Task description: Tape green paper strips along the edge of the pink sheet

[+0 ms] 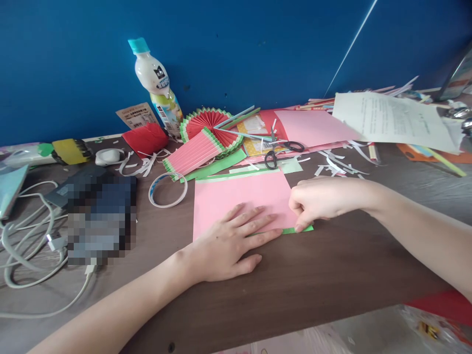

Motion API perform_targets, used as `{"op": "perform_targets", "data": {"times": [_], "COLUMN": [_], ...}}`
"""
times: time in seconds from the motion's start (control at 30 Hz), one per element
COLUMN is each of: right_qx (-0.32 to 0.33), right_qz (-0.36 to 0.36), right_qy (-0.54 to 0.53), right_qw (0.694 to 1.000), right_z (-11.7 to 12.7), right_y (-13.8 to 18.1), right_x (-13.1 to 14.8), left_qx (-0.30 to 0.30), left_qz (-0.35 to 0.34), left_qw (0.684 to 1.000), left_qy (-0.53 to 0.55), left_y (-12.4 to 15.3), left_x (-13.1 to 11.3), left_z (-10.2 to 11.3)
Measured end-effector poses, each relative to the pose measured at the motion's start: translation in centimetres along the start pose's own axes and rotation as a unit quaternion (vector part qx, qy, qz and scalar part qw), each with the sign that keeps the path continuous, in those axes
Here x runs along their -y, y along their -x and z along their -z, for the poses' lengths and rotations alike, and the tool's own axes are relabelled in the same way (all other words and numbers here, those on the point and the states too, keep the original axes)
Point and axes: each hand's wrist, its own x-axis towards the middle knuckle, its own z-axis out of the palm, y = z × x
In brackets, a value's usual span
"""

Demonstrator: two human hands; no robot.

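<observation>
A pink sheet of paper [236, 194] lies flat on the desk, with a green band along its far edge and another along its near edge. My left hand [228, 241] rests flat on the sheet's near part, fingers spread, the thumb out over the wood. At the near right corner, my right hand [317, 199] is curled closed, its thumb tip pressed on the green paper strip [289, 230]. Its other fingertips are tucked out of sight. Just beyond the sheet lie black-handled scissors [271, 160]. A roll of tape [151, 189] stands left of the sheet.
Behind the sheet are a pleated pink paper piece [193, 155], a red and green paper fan [195, 123] and a bottle [157, 81]. White paper scraps [334, 162] and a printed page [394, 120] lie right. Cables [14, 246] and a blurred dark object [106, 211] lie left.
</observation>
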Motion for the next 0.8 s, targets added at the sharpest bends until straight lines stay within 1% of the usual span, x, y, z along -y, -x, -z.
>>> {"op": "perform_targets", "data": {"times": [0.27,0.4,0.6,0.73,0.8], "right_qx": [-0.011,-0.008,0.007,0.031,0.027], "right_qz": [-0.029,-0.051,-0.030,-0.006,0.004], "right_qy": [0.037,0.038,0.028,-0.032,-0.059], "right_qw": [0.999,0.998,0.999,0.999,0.998], "right_z": [0.2,0.2,0.3,0.5,0.7], "right_y": [0.5,0.7,0.5,0.3,0.3], "right_x": [-0.8,-1.2,-1.7,-2.2,-2.3], "left_qx": [-0.007,-0.004,0.000,0.002,-0.005], "left_qz": [-0.002,0.000,0.000,0.001,0.021], "left_qw": [1.000,1.000,1.000,1.000,1.000], "left_qy": [-0.002,-0.011,-0.013,-0.011,-0.011], "left_y": [0.0,0.1,0.1,0.1,0.1], "left_x": [0.0,0.0,0.0,0.0,0.0], "left_z": [0.1,0.0,0.1,0.2,0.2]}}
